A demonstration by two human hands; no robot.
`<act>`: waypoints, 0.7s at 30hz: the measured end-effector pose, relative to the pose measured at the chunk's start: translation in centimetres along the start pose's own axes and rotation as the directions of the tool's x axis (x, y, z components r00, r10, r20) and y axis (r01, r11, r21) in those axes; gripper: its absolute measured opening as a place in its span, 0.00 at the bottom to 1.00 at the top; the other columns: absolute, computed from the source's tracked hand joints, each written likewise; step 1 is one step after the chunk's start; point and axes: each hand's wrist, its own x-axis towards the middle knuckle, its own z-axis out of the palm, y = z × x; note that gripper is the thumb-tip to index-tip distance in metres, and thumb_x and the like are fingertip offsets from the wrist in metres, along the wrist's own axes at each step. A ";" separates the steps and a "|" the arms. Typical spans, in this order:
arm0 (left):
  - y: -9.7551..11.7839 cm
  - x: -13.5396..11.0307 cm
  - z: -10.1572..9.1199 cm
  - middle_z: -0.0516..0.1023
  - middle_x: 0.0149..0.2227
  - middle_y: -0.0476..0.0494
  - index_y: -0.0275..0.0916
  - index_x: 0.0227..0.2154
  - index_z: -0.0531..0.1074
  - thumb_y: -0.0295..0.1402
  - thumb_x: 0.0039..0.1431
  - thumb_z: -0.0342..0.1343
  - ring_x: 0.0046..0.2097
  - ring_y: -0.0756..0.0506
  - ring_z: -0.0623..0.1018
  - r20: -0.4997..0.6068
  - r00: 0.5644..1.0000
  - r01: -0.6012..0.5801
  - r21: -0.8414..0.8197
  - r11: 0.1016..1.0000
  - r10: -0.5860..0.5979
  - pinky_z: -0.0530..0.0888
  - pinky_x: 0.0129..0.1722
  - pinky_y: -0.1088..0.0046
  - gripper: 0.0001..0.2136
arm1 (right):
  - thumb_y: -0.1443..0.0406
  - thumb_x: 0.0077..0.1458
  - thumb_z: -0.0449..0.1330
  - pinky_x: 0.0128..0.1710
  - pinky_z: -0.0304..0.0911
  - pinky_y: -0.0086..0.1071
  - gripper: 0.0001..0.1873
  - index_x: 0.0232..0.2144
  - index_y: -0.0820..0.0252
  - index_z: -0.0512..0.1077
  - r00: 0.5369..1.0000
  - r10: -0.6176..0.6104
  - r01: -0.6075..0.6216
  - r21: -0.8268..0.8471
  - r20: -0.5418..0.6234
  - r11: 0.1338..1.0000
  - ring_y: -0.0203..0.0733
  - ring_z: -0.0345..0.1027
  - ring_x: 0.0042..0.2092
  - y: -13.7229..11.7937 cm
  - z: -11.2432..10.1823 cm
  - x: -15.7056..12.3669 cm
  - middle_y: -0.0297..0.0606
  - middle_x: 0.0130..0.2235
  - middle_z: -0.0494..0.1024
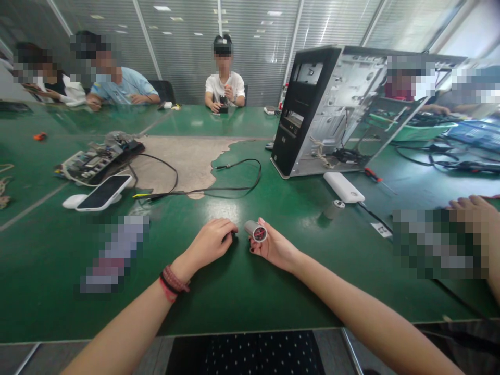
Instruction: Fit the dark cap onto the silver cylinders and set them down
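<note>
My right hand is closed around a short grey cylinder, whose round end faces me and shows red and dark parts inside. Just to its left, my left hand rests low over the table with its fingers curled together. Something small and dark shows at its fingertips, too small to name. A gap separates the left fingers from the cylinder. A similar grey cylinder stands upright on the green table, farther right, beside a white power bank-like box.
An opened computer case stands at back right, a screwdriver near its base. Leftward are a circuit assembly, a phone on a white stand and a black cable. Another person's hand is at right; people sit opposite.
</note>
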 end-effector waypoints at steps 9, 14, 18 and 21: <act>0.0 0.0 0.0 0.74 0.36 0.44 0.39 0.36 0.69 0.24 0.59 0.46 0.39 0.45 0.73 -0.023 1.000 -0.010 0.000 1.000 0.010 0.69 0.42 0.67 0.08 | 0.51 0.54 0.59 0.27 0.64 0.26 0.18 0.32 0.60 0.68 0.999 -0.039 0.039 0.012 -0.014 0.999 0.31 0.65 0.22 -0.1 0.1 -0.2 0.31 0.24 0.73; 0.0 -0.1 0.1 0.75 0.36 0.44 0.38 0.37 0.69 0.24 0.58 0.47 0.39 0.44 0.73 -0.016 1.000 -0.001 -0.005 1.000 0.001 0.69 0.42 0.67 0.08 | 0.54 0.49 0.65 0.26 0.63 0.27 0.21 0.41 0.54 0.63 0.983 -0.184 0.182 -0.133 0.000 0.974 0.33 0.66 0.26 0.1 0.8 -0.7 0.30 0.28 0.74; 0.2 0.0 -0.1 0.75 0.36 0.44 0.38 0.37 0.70 0.24 0.58 0.47 0.39 0.45 0.74 -0.036 0.999 0.022 -0.078 0.997 -0.025 0.70 0.42 0.67 0.08 | 0.55 0.50 0.64 0.26 0.60 0.27 0.24 0.45 0.52 0.60 0.931 -0.364 0.348 -0.385 0.033 0.855 0.35 0.66 0.26 -0.1 1.1 -1.2 0.30 0.29 0.73; 0.6 0.0 -0.2 0.76 0.38 0.44 0.38 0.38 0.70 0.25 0.59 0.47 0.40 0.45 0.75 -0.050 0.997 0.049 -0.238 0.970 -0.063 0.71 0.43 0.68 0.09 | 0.57 0.53 0.62 0.31 0.61 0.31 0.24 0.48 0.51 0.58 0.847 -0.510 0.476 -0.640 0.150 0.603 0.37 0.67 0.29 -0.3 0.8 -1.6 0.30 0.31 0.73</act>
